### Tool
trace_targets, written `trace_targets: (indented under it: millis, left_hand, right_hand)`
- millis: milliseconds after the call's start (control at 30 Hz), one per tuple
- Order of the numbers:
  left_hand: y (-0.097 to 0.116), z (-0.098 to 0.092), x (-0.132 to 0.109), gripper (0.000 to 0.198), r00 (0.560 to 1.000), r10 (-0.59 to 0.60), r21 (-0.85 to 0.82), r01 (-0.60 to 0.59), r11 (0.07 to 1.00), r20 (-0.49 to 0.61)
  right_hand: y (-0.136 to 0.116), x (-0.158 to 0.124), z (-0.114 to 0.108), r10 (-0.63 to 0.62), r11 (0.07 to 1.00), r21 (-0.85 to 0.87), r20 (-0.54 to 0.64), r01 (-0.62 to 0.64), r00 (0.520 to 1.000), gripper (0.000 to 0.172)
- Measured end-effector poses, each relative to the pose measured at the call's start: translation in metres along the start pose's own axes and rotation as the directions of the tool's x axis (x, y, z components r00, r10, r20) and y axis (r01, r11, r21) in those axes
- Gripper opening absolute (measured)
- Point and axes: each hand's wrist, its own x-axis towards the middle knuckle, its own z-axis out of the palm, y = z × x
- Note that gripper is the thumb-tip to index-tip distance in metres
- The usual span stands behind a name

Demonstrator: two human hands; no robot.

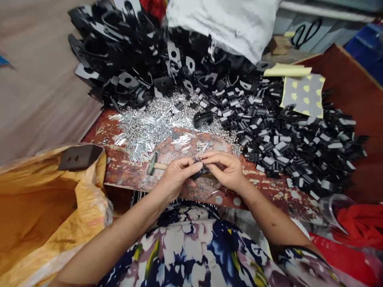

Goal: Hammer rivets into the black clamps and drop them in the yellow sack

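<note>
Over the near edge of the worn red table (119, 175), my left hand (181, 173) is closed around a small black plastic part (196, 169). My right hand (226, 169) meets it from the other side, thumb and fingers pinched. A tiny shiny speck shows at the right fingertips, too small to name. Much of the black part is hidden by the fingers. Just left of my left hand lies a hammer (152, 163) with a green head and wooden handle. Loose metal pins (184, 139) lie just beyond my hands.
Behind is a heap of silver pins and small metal pieces (149, 123). Large black plastic parts (119, 59) are piled at the back left, small black pieces (281, 139) at the right. A yellow-lined sack (60, 223) stands left, a clear plastic cup (332, 209) right.
</note>
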Motion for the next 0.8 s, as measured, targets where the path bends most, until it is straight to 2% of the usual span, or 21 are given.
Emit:
trace_targets:
  millis: [100, 200, 367, 467, 567, 700, 800]
  left_hand:
    - [0.001, 0.000, -0.006, 0.041, 0.999, 0.029, 0.062, -0.027, 0.998, -0.034]
    - [-0.001, 0.003, -0.012, 0.038, 0.999, 0.031, 0.120, -0.032, 0.992, 0.016]
    - [-0.014, 0.004, -0.019, 0.031, 0.991, 0.125, 0.228, -0.132, 0.965, 0.043]
    - [-0.020, -0.002, -0.027, 0.032, 0.986, 0.111, 0.221, -0.136, 0.966, 0.122]
    - [-0.023, -0.009, -0.036, 0.035, 0.978, 0.080, 0.179, -0.115, 0.977, 0.192]
    - [-0.027, -0.013, -0.045, 0.037, 0.979, 0.073, 0.203, -0.112, 0.973, 0.192]
    - [-0.032, -0.009, -0.049, 0.037, 0.979, 0.107, 0.186, -0.139, 0.973, 0.174]
  right_hand:
    - [-0.007, -0.015, 0.006, 0.077, 0.996, 0.053, -0.033, -0.075, 0.997, 0.016]
    - [-0.016, -0.029, 0.016, 0.171, 0.978, 0.139, -0.124, -0.154, 0.977, 0.020]
    - [-0.029, -0.042, 0.023, 0.193, 0.973, 0.165, -0.185, -0.163, 0.963, 0.015]
    - [-0.029, -0.052, 0.023, 0.269, 0.951, 0.215, -0.212, -0.224, 0.939, 0.014]
    - [-0.024, -0.064, 0.026, 0.369, 0.892, 0.357, -0.225, -0.276, 0.902, 0.004]
    - [-0.023, -0.074, 0.038, 0.408, 0.832, 0.508, -0.285, -0.224, 0.867, 0.004]
    - [-0.029, -0.075, 0.052, 0.327, 0.887, 0.430, -0.326, -0.169, 0.887, 0.003]
